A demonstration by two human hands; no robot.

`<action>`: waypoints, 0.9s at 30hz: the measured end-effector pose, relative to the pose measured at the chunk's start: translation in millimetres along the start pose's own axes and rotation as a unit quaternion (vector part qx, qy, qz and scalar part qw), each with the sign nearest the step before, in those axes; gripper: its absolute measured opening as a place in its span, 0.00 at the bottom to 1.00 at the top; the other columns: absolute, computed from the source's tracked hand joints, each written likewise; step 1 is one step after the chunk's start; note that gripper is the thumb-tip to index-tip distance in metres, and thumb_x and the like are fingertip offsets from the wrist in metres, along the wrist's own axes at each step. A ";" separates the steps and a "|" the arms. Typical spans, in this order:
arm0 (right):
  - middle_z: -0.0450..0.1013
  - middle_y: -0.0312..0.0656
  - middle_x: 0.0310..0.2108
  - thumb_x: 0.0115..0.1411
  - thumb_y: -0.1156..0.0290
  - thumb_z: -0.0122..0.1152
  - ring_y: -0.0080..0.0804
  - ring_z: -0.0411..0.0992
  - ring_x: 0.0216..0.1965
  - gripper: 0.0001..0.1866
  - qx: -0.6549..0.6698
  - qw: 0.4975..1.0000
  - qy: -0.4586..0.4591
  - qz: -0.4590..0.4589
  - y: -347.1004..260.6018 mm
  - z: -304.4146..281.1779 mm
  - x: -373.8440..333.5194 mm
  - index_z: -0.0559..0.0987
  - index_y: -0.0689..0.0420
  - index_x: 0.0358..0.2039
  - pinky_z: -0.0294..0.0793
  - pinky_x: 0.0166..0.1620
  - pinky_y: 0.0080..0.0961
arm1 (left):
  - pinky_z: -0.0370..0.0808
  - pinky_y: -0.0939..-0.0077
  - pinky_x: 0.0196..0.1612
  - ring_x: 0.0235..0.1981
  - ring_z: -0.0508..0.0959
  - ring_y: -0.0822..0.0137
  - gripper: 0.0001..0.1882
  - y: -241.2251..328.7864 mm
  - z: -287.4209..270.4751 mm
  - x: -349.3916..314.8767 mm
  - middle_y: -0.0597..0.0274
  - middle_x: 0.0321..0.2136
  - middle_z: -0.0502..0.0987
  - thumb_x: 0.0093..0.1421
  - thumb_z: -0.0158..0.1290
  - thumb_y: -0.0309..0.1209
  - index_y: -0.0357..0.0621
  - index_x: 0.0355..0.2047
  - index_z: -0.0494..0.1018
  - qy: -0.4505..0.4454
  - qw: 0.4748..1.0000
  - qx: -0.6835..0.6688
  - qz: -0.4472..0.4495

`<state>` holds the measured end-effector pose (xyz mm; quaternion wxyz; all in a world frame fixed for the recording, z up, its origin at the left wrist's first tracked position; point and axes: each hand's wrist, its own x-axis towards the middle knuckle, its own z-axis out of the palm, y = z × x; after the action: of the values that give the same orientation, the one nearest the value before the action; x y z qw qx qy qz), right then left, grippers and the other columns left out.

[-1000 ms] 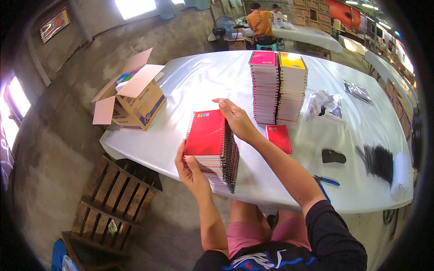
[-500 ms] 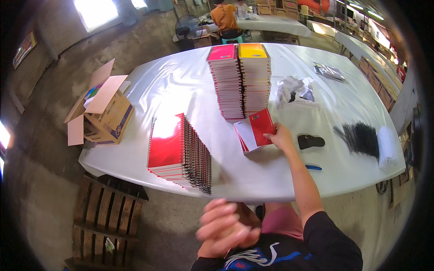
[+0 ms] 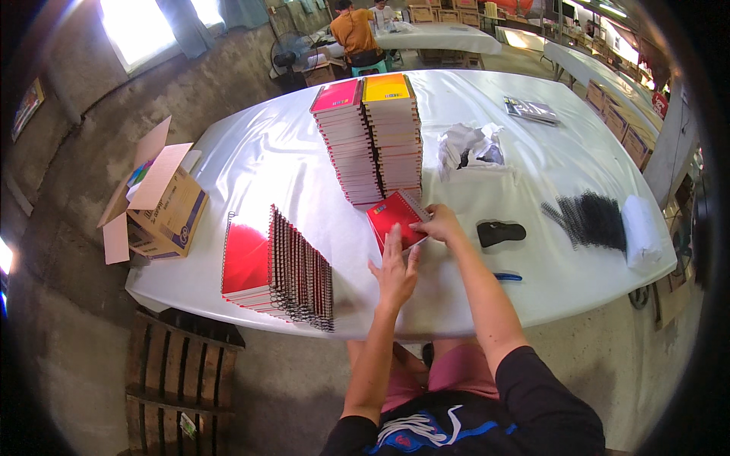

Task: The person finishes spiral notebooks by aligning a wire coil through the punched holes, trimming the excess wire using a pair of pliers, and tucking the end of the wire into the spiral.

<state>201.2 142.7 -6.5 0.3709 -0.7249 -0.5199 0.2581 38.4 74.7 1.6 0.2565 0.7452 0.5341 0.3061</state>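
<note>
A red spiral notebook (image 3: pixel 394 216) lies tilted on the table, just in front of two tall stacks. My right hand (image 3: pixel 441 225) grips its right edge near the coil, thumb over the cover. Fingers stretched out, my left hand (image 3: pixel 397 273) rests against the front of the cover. To the left stands a pile of red spiral notebooks (image 3: pixel 247 254), coils facing both sides. Behind my hands rise the pink-topped notebook stack (image 3: pixel 346 144) and the yellow-topped notebook stack (image 3: pixel 397 137).
An open cardboard box (image 3: pixel 167 216) stands at the left edge. On the right are a black tool (image 3: pixel 500 232), a blue pen-like object (image 3: pixel 507 277), loose black coils (image 3: pixel 589 220), a white roll (image 3: pixel 645 232), crumpled plastic (image 3: pixel 471 152) and a flat packet (image 3: pixel 531 110).
The red cover that stood lifted over white pages now lies closed. My left hand has come up from near my body onto the notebook. The whole view has shifted slightly.
</note>
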 end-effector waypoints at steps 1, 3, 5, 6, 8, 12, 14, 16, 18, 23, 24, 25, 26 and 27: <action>0.76 0.55 0.33 0.41 0.59 0.73 0.45 0.77 0.35 0.27 -0.031 0.999 0.033 -0.024 -9.8 -9.8 -6.3 0.77 0.61 0.39 0.74 0.39 0.34 | 0.44 0.30 0.57 0.66 0.49 0.49 0.37 -4.6 -3.2 -3.0 0.59 0.66 0.49 0.62 0.44 0.51 0.46 0.65 0.48 0.028 1.000 -0.007 0.002; 0.76 0.54 0.32 0.43 0.64 0.70 0.46 0.76 0.34 0.23 -0.032 0.995 0.049 -0.083 -24.0 -32.4 -21.8 0.77 0.59 0.40 0.74 0.38 0.36 | 0.42 0.29 0.57 0.66 0.48 0.48 0.41 -8.8 -11.1 -11.4 0.54 0.66 0.45 0.60 0.48 0.52 0.48 0.66 0.45 0.097 0.995 -0.007 0.029; 0.76 0.53 0.30 0.46 0.68 0.68 0.48 0.76 0.34 0.19 0.022 0.989 0.012 -0.148 -26.8 -56.1 -41.1 0.76 0.57 0.40 0.74 0.37 0.37 | 0.40 0.32 0.59 0.66 0.46 0.46 0.45 -1.3 -20.4 -24.5 0.49 0.66 0.43 0.57 0.51 0.52 0.49 0.66 0.43 0.176 0.982 0.001 0.074; 0.76 0.53 0.29 0.46 0.69 0.67 0.49 0.76 0.33 0.19 0.031 0.986 -0.020 -0.162 -32.0 -67.8 -64.2 0.76 0.57 0.40 0.74 0.37 0.38 | 0.39 0.34 0.60 0.66 0.46 0.45 0.46 7.5 -23.4 -32.9 0.46 0.66 0.43 0.55 0.53 0.53 0.49 0.66 0.44 0.194 0.972 0.048 0.124; 0.76 0.51 0.31 0.46 0.72 0.66 0.45 0.76 0.34 0.21 -0.047 0.979 -0.073 -0.185 -32.6 -65.7 -104.7 0.74 0.60 0.42 0.73 0.39 0.36 | 0.34 0.37 0.61 0.67 0.44 0.44 0.46 35.8 -30.8 -56.8 0.47 0.66 0.45 0.53 0.55 0.53 0.50 0.66 0.46 0.203 0.950 0.112 0.210; 0.74 0.49 0.42 0.45 0.72 0.67 0.40 0.74 0.44 0.25 -0.171 0.941 -0.177 -0.232 3.0 -77.8 -141.6 0.73 0.59 0.46 0.71 0.48 0.34 | 0.33 0.36 0.61 0.63 0.54 0.52 0.38 43.9 0.7 -73.9 0.57 0.51 0.67 0.45 0.60 0.54 0.53 0.55 0.67 0.074 0.967 0.169 0.176; 0.71 0.49 0.47 0.45 0.71 0.67 0.43 0.70 0.50 0.26 -0.106 0.941 -0.169 -0.274 22.6 -114.6 -131.6 0.73 0.58 0.48 0.67 0.53 0.33 | 0.36 0.34 0.59 0.59 0.59 0.54 0.38 22.9 15.7 -73.6 0.58 0.46 0.67 0.42 0.61 0.57 0.52 0.51 0.69 0.104 0.960 0.180 0.189; 0.69 0.49 0.51 0.46 0.70 0.66 0.46 0.66 0.54 0.27 -0.118 0.971 -0.083 -0.191 40.2 -161.4 -112.3 0.73 0.57 0.49 0.63 0.58 0.33 | 0.43 0.30 0.56 0.54 0.63 0.56 0.35 26.1 17.7 -68.3 0.59 0.39 0.67 0.35 0.64 0.59 0.49 0.38 0.70 0.141 0.952 0.180 0.205; 0.72 0.45 0.45 0.45 0.68 0.66 0.46 0.67 0.52 0.28 -0.293 0.926 0.205 -0.121 98.2 -207.0 -82.8 0.73 0.52 0.50 0.66 0.55 0.39 | 0.40 0.27 0.56 0.55 0.63 0.57 0.35 34.8 24.4 -58.8 0.61 0.39 0.67 0.34 0.64 0.61 0.49 0.34 0.70 0.147 0.960 0.150 0.184; 0.73 0.47 0.44 0.49 0.74 0.59 0.46 0.71 0.47 0.28 -0.464 0.861 0.199 0.067 177.2 -251.1 -47.8 0.69 0.48 0.54 0.71 0.48 0.44 | 0.52 0.34 0.50 0.44 0.67 0.58 0.30 28.7 34.2 -49.5 0.64 0.34 0.68 0.32 0.66 0.59 0.49 0.23 0.69 0.218 0.943 0.169 0.185; 0.74 0.49 0.40 0.50 0.79 0.54 0.50 0.73 0.42 0.30 -0.453 0.873 0.167 0.062 183.7 -259.1 -43.7 0.66 0.50 0.56 0.73 0.44 0.45 | 0.53 0.36 0.49 0.43 0.67 0.59 0.30 28.8 30.5 -50.0 0.64 0.34 0.68 0.32 0.66 0.58 0.49 0.22 0.69 0.236 0.937 0.168 0.193; 0.74 0.49 0.39 0.50 0.80 0.53 0.51 0.74 0.40 0.30 -0.460 0.871 0.167 0.048 189.6 -268.0 -39.2 0.66 0.52 0.56 0.73 0.43 0.45 | 0.54 0.38 0.48 0.41 0.67 0.59 0.29 29.3 24.0 -50.1 0.64 0.33 0.68 0.32 0.66 0.57 0.49 0.22 0.69 0.254 0.931 0.167 0.202; 0.75 0.49 0.38 0.50 0.81 0.53 0.52 0.74 0.38 0.30 -0.459 0.873 0.159 0.031 185.2 -268.3 -38.6 0.66 0.53 0.56 0.74 0.42 0.45 | 0.54 0.40 0.47 0.39 0.67 0.59 0.28 28.3 15.7 -55.1 0.64 0.32 0.68 0.32 0.66 0.57 0.49 0.21 0.68 0.269 0.924 0.177 0.206; 0.75 0.50 0.37 0.50 0.82 0.52 0.53 0.74 0.37 0.30 -0.459 0.875 0.151 0.015 180.7 -270.5 -39.4 0.65 0.55 0.56 0.74 0.41 0.46 | 0.54 0.40 0.48 0.39 0.68 0.59 0.28 27.9 11.4 -58.8 0.64 0.32 0.68 0.32 0.66 0.56 0.49 0.21 0.68 0.256 0.930 0.167 0.203</action>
<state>495.5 -0.6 7.4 0.0665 -0.8514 -0.5069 -0.1170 50.3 9.7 2.9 -0.0846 0.7658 0.4623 0.4389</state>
